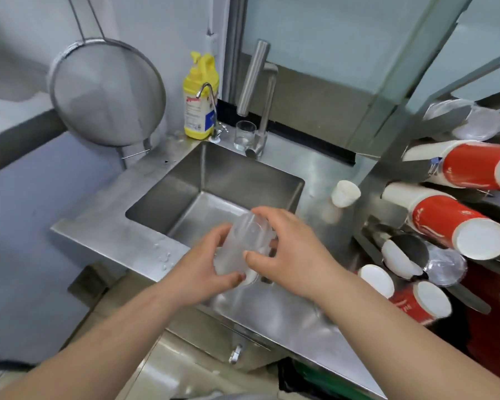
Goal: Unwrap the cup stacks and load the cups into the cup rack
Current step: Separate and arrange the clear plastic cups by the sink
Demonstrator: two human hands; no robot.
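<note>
Cup stack (244, 246), clear plastic in a thin film wrap, sits held over the near edge of the sink (214, 180). I judge it light, slippery and easily crushed; best taken round the middle, with the film pulled from one end. One stack in hand. My left hand (205, 267) has its fingers closed round the lower part; my right hand (283, 249) pinches the upper side. Cup rack (387, 157) stands to the right: I count four red paper-cup stacks (456, 223) and some clear ones. One small white cup (345, 193) lies on the table (104, 223).
</note>
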